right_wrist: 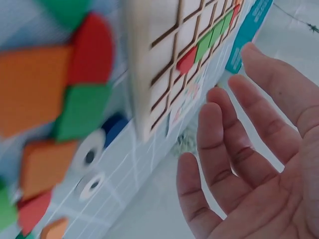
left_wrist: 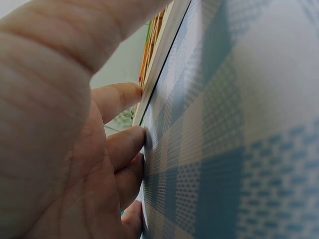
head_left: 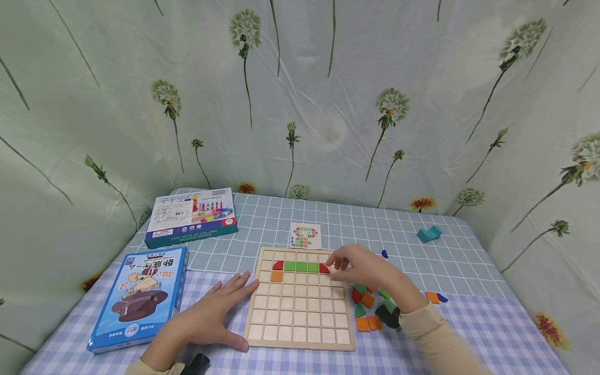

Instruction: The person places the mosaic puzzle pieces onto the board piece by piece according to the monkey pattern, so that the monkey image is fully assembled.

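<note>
A wooden grid board (head_left: 300, 316) lies flat in the middle. One row holds a red rounded piece (head_left: 278, 265), several green squares (head_left: 301, 266) and a second red piece (head_left: 324, 269); below the left red one sits an orange square (head_left: 277, 276). My left hand (head_left: 211, 310) is spread at the board's left side, fingertips and thumb touching its edge. Over the upper right of the board is my right hand (head_left: 361, 265), beside the second red piece. The right wrist view shows its fingers (right_wrist: 212, 129) loosely bent, apart from the board, with nothing between them.
Right of the board lie loose pieces, among them orange squares (head_left: 367, 300) and white discs with black dots (right_wrist: 88, 157). A pattern card (head_left: 305, 236) touches the board's far side. Two boxes, one blue (head_left: 145, 291) and one white-and-teal (head_left: 192, 216), lie left; a teal object (head_left: 429, 234) is far right.
</note>
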A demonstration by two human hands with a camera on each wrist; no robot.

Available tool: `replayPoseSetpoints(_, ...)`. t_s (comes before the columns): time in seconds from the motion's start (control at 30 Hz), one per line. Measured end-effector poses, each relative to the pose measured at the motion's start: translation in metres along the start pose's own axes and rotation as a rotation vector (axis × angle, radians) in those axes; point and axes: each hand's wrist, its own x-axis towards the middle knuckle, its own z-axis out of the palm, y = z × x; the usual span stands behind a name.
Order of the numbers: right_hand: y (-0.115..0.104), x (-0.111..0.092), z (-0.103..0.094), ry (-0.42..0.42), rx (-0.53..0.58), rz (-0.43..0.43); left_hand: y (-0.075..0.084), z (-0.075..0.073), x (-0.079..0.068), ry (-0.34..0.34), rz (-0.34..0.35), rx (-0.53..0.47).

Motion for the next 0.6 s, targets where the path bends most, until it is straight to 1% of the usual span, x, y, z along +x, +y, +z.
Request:
replayPoseSetpoints(0.17,0.009,-0.022,-0.003,-0.017,0.039,0.066,0.001,0.000,-0.001,-0.002,0.004,0.006)
replayPoseSetpoints(0.33,0.014,-0.040,0.000,-0.024,0.055,0.117,0.003,-0.001,-0.001,-0.006,0.001,-0.001)
replayPoseSetpoints(0.47,0.017,-0.048,0.006,-0.033,0.047,0.156,0.003,-0.001,0.000,-0.010,-0.011,-0.009)
replayPoseSetpoints(0.6,0.018,-0.052,0.011,-0.029,0.032,0.192,0.001,-0.001,0.001,-0.015,-0.031,-0.021)
